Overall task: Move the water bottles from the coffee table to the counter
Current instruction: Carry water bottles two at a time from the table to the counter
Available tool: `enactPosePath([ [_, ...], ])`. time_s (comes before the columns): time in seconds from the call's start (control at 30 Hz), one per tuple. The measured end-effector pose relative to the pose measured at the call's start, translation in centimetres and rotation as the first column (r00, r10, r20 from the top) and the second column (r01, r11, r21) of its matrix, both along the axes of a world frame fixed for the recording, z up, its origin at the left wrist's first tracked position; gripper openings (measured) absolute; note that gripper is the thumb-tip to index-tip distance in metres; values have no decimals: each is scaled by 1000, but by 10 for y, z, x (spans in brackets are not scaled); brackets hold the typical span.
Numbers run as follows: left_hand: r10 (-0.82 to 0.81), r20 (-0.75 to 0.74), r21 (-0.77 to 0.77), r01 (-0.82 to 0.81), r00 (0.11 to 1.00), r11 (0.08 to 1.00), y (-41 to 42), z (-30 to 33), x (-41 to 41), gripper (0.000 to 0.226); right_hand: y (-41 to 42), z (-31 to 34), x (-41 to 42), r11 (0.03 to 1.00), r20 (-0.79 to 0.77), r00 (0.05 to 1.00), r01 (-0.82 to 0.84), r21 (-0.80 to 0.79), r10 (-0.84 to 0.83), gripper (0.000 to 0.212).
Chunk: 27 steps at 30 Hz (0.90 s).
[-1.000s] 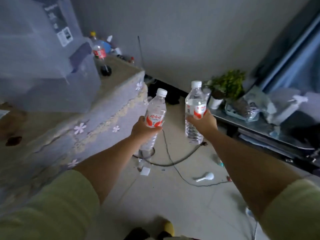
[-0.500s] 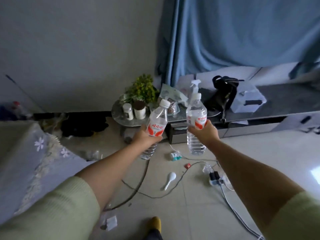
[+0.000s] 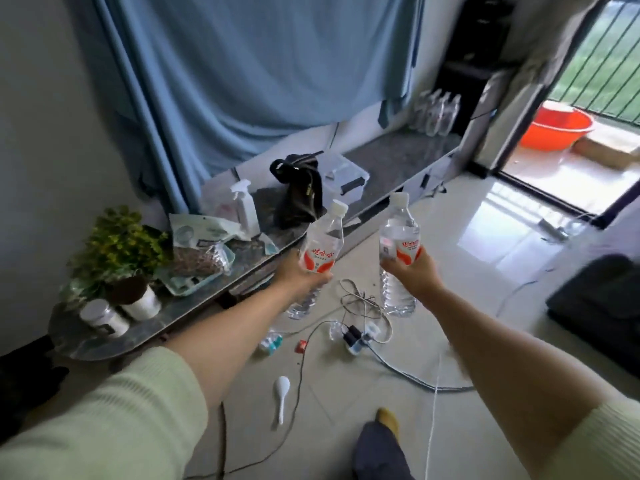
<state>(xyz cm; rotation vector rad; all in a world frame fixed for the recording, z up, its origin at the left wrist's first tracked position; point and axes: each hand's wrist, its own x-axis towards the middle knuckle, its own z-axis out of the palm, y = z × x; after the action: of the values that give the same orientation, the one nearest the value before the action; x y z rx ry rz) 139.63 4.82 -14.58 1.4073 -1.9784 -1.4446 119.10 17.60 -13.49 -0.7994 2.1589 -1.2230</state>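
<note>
My left hand [image 3: 298,277] grips a clear water bottle [image 3: 322,241] with a white cap and red-and-white label, held upright in the air. My right hand [image 3: 414,273] grips a second, fuller water bottle [image 3: 399,237] of the same kind, also upright. Both are held out over the tiled floor, in front of a long low dark stone counter [image 3: 394,161] that runs along the curtained wall. Several clear bottles [image 3: 438,112] stand at the counter's far right end.
On the counter stand a black bag [image 3: 299,188], a clear lidded box [image 3: 346,174], a spray bottle [image 3: 244,206], packets, a potted plant [image 3: 117,251] and jars. Cables, a power strip [image 3: 356,337] and a white spoon [image 3: 282,393] lie on the floor. A dark cushion [image 3: 602,303] lies right; an orange basin [image 3: 554,128] beyond the doorway.
The view has swung right from the cloth-covered table to the counter and doorway. Both hands still hold their bottles upright in front of me.
</note>
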Motion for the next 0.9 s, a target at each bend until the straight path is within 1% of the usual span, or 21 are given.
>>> enactPosePath([
  [0.1, -102, 10, -21, 103, 995, 995, 0, 0, -49, 55, 18, 3, -36, 994, -84, 991, 107, 33, -103, 54],
  [0.2, -188, 6, -45, 188, 982, 981, 0, 3, -102, 50, 32, 4, -80, 984, -109, 980, 173, 34, -169, 49],
  [0.27, -217, 5, -73, 216, 976, 974, -1, 6, -141, 50, 38, 3, -113, 978, -120, 972, 207, 27, -203, 43],
  [0.4, -267, -17, -56, 265, 964, 963, -1, 10, -218, 55, 43, 3, -180, 976, -115, 971, 216, 37, -210, 43],
  [0.47, -280, -13, -33, 280, 960, 959, 1, 11, -258, 58, 48, 2, -216, 975, -125, 970, 216, 44, -209, 38],
  [0.53, -276, -29, -22, 275, 961, 961, 6, 12, -300, 55, 54, 4, -257, 977, -126, 970, 211, 32, -206, 34],
  [0.63, -285, -67, -16, 285, 956, 958, 13, 10, -339, 46, 60, 8, -294, 968, -128, 961, 251, 15, -247, 40],
  [0.7, -297, -37, 14, 297, 954, 955, 19, 7, -378, 51, 64, 6, -332, 955, -107, 950, 296, 15, -293, 43],
  [0.77, -310, -8, 30, 311, 951, 950, 21, 4, -386, 58, 64, 4, -340, 954, -99, 950, 298, 15, -295, 45],
  [0.9, -335, 41, 16, 334, 941, 942, 9, 1, -432, 60, 53, -4, -377, 945, -75, 942, 328, 14, -326, 45],
])
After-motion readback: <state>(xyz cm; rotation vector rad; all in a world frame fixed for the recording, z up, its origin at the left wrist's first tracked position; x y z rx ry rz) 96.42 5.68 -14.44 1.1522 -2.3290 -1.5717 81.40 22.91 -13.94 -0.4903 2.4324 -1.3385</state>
